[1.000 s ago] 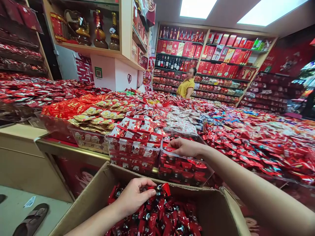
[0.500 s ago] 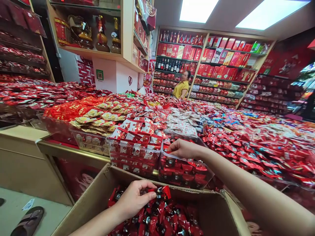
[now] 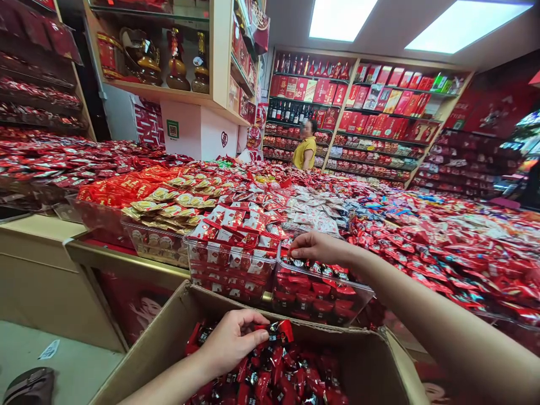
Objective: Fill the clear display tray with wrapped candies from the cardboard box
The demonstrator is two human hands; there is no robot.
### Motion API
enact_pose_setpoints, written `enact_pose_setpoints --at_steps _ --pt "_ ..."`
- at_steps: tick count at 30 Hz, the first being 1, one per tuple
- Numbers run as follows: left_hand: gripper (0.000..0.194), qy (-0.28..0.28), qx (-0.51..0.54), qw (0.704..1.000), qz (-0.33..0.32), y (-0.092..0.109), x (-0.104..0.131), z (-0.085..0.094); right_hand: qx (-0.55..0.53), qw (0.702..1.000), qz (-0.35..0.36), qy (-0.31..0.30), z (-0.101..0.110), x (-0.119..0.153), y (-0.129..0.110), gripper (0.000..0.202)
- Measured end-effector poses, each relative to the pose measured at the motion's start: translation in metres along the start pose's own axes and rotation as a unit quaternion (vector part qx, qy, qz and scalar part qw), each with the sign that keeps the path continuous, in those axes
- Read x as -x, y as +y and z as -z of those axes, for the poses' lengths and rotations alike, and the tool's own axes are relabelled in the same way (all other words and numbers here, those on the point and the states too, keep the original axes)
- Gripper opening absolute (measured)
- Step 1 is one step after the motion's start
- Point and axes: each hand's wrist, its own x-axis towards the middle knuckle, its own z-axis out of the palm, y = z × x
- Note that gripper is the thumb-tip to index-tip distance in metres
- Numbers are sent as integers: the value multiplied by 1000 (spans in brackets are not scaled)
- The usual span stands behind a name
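My left hand (image 3: 240, 339) is inside an open cardboard box (image 3: 145, 343), its thumb and fingers pinching the end of a red-and-black wrapped candy (image 3: 282, 331). Below it lies a heap of similar wrapped candies (image 3: 274, 374). My right hand (image 3: 315, 247) reaches over a clear plastic bin (image 3: 323, 304) beyond the box's far edge. Its fingertips come together just above red-and-black candies near the bin's left side; whatever they grip is hidden. Candies inside this bin stand in neat rows.
Left of that bin, another clear bin holds red-and-white packets (image 3: 232, 264), then gold packets (image 3: 169, 202). Heaped red packets (image 3: 422, 253) spread to the right. A person in a yellow top (image 3: 304, 153) stands near the back shelves. A sandal (image 3: 31, 385) is on the floor.
My right hand has lifted slightly, and more candies show beneath it. My left hand keeps its pinch. The person in yellow has moved left, and the sandal sits lower in view.
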Motion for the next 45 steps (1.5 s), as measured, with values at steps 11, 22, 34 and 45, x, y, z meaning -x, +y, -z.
enact_pose_setpoints --at_steps 11,22,34,45 --pt "22 5 -9 1000 -5 1 -1 0 12 995 -33 -92 -3 1 10 17" --pt "21 1 -7 1000 -1 4 -1 1 49 997 -39 -34 -15 0 -5 19" --pt "23 -3 -3 1000 6 5 0 0 53 998 -42 -13 -20 -9 -13 21" --pt "19 -10 47 999 -11 13 5 1 5 1000 -30 -7 -11 8 -9 30"
